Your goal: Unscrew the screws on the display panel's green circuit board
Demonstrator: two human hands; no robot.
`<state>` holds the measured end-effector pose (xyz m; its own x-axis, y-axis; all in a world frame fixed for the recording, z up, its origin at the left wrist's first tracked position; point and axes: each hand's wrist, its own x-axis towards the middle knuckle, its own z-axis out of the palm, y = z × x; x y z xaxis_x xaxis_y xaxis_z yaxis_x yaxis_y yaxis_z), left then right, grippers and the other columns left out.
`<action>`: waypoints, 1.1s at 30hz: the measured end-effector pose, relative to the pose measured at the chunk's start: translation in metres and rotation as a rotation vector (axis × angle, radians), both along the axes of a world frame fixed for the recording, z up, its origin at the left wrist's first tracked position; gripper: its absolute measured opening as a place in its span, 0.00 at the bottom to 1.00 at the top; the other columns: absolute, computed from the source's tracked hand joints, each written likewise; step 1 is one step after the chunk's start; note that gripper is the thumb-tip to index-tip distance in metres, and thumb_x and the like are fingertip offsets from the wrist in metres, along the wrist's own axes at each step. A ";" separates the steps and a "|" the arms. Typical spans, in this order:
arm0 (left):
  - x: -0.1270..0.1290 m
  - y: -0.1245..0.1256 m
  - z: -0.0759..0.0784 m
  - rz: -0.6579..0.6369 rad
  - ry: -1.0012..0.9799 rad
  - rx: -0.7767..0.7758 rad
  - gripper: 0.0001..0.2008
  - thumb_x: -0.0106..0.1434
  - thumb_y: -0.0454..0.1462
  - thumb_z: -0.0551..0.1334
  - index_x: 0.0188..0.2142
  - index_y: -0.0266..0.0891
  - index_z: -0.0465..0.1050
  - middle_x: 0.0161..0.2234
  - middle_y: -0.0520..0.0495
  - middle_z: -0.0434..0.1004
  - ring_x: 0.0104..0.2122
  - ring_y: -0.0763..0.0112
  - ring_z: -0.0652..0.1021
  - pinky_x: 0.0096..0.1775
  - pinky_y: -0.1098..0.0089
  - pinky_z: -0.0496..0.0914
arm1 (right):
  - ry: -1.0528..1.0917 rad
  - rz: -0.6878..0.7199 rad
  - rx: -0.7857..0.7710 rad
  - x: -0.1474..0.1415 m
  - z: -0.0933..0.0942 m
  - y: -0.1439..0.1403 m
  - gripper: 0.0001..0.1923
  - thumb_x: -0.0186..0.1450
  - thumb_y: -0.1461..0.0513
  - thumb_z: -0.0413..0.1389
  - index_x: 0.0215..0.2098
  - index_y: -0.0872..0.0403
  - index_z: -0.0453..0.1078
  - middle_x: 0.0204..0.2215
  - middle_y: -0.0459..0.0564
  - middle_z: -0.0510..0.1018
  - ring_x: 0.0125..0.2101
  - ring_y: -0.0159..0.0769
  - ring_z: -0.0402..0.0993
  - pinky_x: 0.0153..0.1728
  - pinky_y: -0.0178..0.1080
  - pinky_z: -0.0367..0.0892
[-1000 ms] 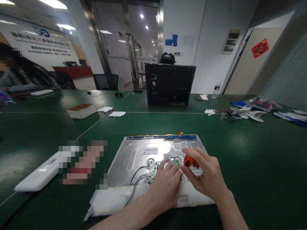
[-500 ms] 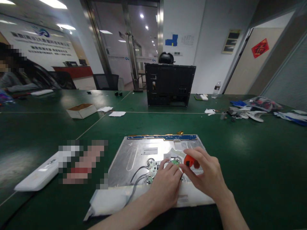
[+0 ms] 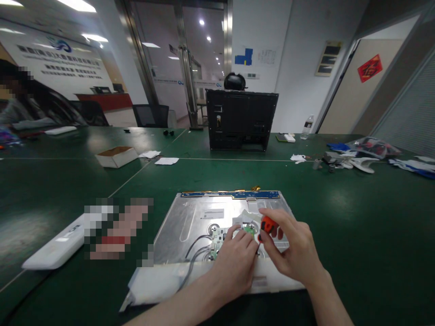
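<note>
Screwdriver (image 3: 267,225), gripped in the right hand (image 3: 292,253), has tilted slightly toward the board (image 3: 217,237), which the left hand (image 3: 234,265) presses flat.

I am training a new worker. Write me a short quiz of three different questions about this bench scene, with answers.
1. True or false: the right hand holds an orange-handled screwdriver.
2. What does the left hand rest on?
3. The metal panel lies on: A) green table, B) chair, C) floor.

Key: 1. True. 2. The small green circuit board on the panel. 3. A, the green table.
</note>
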<state>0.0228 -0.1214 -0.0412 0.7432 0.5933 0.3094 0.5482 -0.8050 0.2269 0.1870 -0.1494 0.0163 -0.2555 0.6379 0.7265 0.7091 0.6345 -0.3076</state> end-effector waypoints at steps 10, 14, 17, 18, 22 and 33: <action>0.000 -0.001 -0.002 0.011 -0.037 0.014 0.11 0.57 0.30 0.56 0.40 0.39 0.69 0.40 0.44 0.77 0.43 0.58 0.74 0.57 0.52 0.58 | -0.014 -0.067 0.067 -0.001 -0.001 0.002 0.14 0.65 0.61 0.56 0.48 0.52 0.63 0.28 0.45 0.74 0.23 0.30 0.70 0.23 0.32 0.60; 0.000 0.000 -0.002 0.003 -0.017 0.009 0.12 0.56 0.31 0.57 0.40 0.39 0.68 0.39 0.44 0.76 0.43 0.58 0.74 0.57 0.52 0.56 | -0.016 -0.026 0.036 -0.001 0.002 -0.001 0.18 0.65 0.63 0.53 0.53 0.54 0.61 0.33 0.49 0.75 0.26 0.31 0.70 0.25 0.33 0.64; 0.000 0.000 -0.001 -0.004 -0.006 0.001 0.12 0.57 0.31 0.57 0.42 0.39 0.68 0.40 0.44 0.75 0.44 0.58 0.73 0.58 0.51 0.56 | -0.004 -0.015 0.024 -0.001 0.001 -0.001 0.19 0.65 0.65 0.51 0.54 0.55 0.60 0.32 0.48 0.74 0.25 0.30 0.69 0.24 0.34 0.64; -0.001 0.000 -0.001 -0.005 -0.006 -0.001 0.13 0.57 0.31 0.57 0.43 0.40 0.68 0.41 0.44 0.75 0.45 0.57 0.73 0.58 0.51 0.56 | 0.001 -0.020 0.023 -0.001 0.001 -0.001 0.18 0.65 0.65 0.51 0.54 0.55 0.60 0.31 0.47 0.74 0.24 0.30 0.68 0.24 0.33 0.63; -0.001 0.000 -0.001 -0.005 -0.028 -0.004 0.13 0.58 0.31 0.57 0.43 0.39 0.68 0.42 0.43 0.75 0.45 0.58 0.73 0.58 0.51 0.55 | -0.010 -0.033 0.040 0.000 -0.003 0.002 0.17 0.65 0.64 0.54 0.52 0.53 0.61 0.30 0.45 0.72 0.23 0.28 0.67 0.23 0.31 0.61; 0.000 -0.001 -0.001 0.000 -0.024 0.007 0.09 0.57 0.30 0.58 0.38 0.39 0.68 0.38 0.44 0.75 0.43 0.59 0.74 0.58 0.52 0.56 | -0.029 -0.018 0.014 -0.001 0.003 -0.002 0.19 0.65 0.65 0.52 0.54 0.54 0.60 0.36 0.50 0.74 0.27 0.31 0.69 0.26 0.34 0.63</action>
<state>0.0225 -0.1222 -0.0424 0.7356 0.5911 0.3308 0.5426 -0.8065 0.2346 0.1861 -0.1516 0.0195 -0.2653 0.6323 0.7279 0.7288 0.6257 -0.2779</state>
